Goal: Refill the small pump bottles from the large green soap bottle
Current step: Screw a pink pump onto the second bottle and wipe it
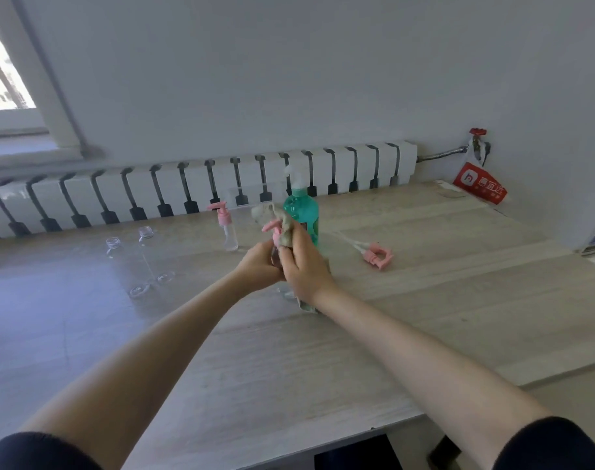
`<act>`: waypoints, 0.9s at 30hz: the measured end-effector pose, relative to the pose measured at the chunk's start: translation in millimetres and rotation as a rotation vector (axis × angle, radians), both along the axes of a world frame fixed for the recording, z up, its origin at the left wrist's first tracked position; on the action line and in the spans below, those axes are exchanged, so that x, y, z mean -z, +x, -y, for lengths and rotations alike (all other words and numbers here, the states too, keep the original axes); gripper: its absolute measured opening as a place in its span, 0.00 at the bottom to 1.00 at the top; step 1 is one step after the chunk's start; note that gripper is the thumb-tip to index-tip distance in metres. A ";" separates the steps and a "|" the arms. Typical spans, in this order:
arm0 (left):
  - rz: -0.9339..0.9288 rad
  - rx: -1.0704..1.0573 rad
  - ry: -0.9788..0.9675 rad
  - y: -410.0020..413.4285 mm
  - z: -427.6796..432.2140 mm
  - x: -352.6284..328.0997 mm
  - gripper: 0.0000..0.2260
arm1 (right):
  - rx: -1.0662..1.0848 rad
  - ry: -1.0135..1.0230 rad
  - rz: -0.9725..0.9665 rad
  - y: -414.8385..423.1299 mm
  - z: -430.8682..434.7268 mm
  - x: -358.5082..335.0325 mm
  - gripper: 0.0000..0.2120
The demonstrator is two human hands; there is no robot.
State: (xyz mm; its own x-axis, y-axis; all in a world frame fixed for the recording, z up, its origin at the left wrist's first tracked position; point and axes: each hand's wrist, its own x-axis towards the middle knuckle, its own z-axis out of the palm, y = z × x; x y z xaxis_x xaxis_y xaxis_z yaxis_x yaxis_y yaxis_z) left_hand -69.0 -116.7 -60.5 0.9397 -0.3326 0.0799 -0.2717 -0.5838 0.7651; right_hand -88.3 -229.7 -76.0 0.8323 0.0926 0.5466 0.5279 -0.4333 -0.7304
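The large green soap bottle (302, 215) stands at the back middle of the table, behind my hands. My left hand (258, 266) grips a small clear pump bottle with a pink pump head (271, 227); most of its body is hidden by my fingers. My right hand (304, 266) holds a grey cloth (275, 220) wrapped against that bottle near the pump. Another small bottle with a pink pump (227, 228) stands upright to the left. Two uncapped clear bottles (133, 266) lie on the table at the left. Two loose pink pump heads (377, 256) with tubes lie to the right.
The wooden table (425, 300) runs along a white radiator (221, 184) under a window. A red and white packet (479, 183) lies at the back right corner by a pipe valve.
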 end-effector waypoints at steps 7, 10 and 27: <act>-0.152 0.055 -0.157 -3.0 -4.5 2.5 0.35 | 0.024 -0.249 -0.235 3.3 26.6 22.2 0.16; -0.157 0.041 -0.200 -5.4 -5.4 2.5 0.36 | -0.047 -0.263 -0.327 0.5 37.0 21.3 0.18; 0.174 -0.057 -0.008 2.5 10.7 -55.0 0.08 | 0.046 -0.365 -0.645 -3.3 52.0 -26.1 0.08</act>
State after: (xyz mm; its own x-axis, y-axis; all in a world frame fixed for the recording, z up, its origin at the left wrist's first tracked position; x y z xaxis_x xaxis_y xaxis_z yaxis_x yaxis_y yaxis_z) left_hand -66.5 -127.4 -5.5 0.9289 -0.2776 0.2452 -0.3667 -0.5960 0.7144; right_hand -91.6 -281.7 -49.9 0.9850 0.1326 -0.1107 0.0186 -0.7189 -0.6949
